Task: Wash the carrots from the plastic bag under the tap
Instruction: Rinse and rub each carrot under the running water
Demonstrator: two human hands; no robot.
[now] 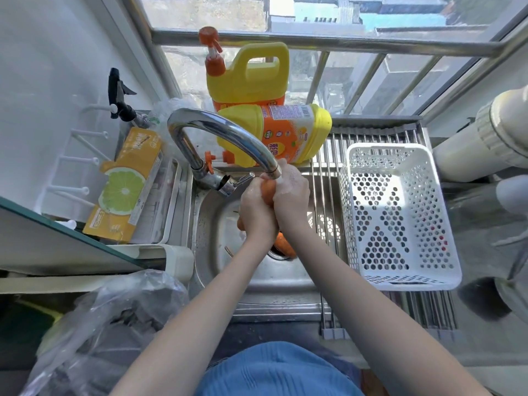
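Under the spout of the curved chrome tap [228, 132] both hands hold one orange carrot [268, 190] upright. My left hand [257, 212] grips its lower part and my right hand [291, 195] wraps its upper part from the right. Only a strip of the carrot shows between them. A second carrot [284, 243] lies in the steel sink [211, 224] by the drain, partly hidden by my left wrist. The clear plastic bag [114, 318] sits crumpled on the counter at the lower left.
Two yellow detergent jugs [257, 81] stand and lie behind the tap. A white perforated basket [397, 215] rests on a roll-up rack [328, 155] over the sink's right half. A lemon-print box [125, 184] lies to the left and a spray bottle [120, 95] stands near the wall.
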